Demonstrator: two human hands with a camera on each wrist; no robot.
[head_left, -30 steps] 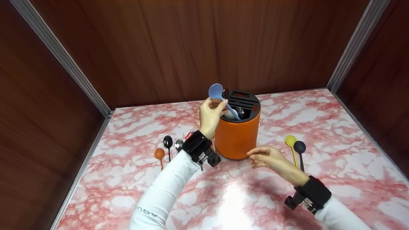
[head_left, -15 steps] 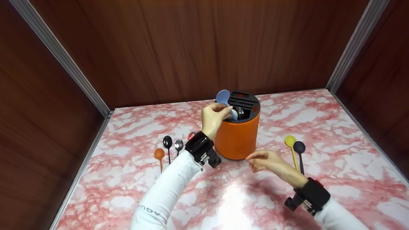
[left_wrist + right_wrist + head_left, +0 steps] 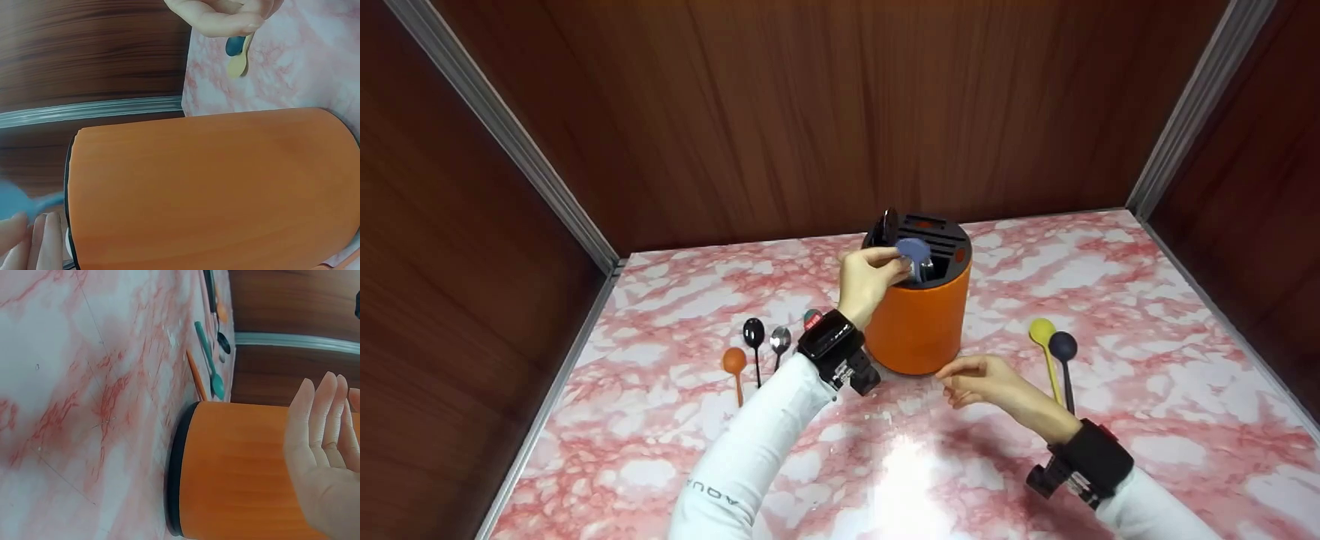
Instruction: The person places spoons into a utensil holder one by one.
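Note:
My left hand (image 3: 864, 281) pinches a blue spoon (image 3: 913, 249) near its bowl, over the front compartment of an orange cylindrical utensil holder (image 3: 919, 326). The spoon stands bowl up, its handle down inside the black slotted top. Beside it in that compartment, other spoon heads are partly hidden. The left wrist view shows the blue spoon (image 3: 12, 199) with my fingertips just below its bowl. Low by the holder's base, my right hand (image 3: 990, 381) hovers with loosely bent fingers and holds nothing.
Left of the holder lie an orange spoon (image 3: 734, 361), a black spoon (image 3: 754, 332), a metal spoon (image 3: 780, 340) and a teal spoon (image 3: 217, 385). To the right lie a yellow spoon (image 3: 1042, 330) and a dark blue spoon (image 3: 1063, 346). A dark spoon (image 3: 889, 223) sticks up from the holder's top.
My left hand has moved slightly right and down, and the blue spoon has gone from leaning left above the holder to sitting deeper and more upright in it. The right hand has barely moved.

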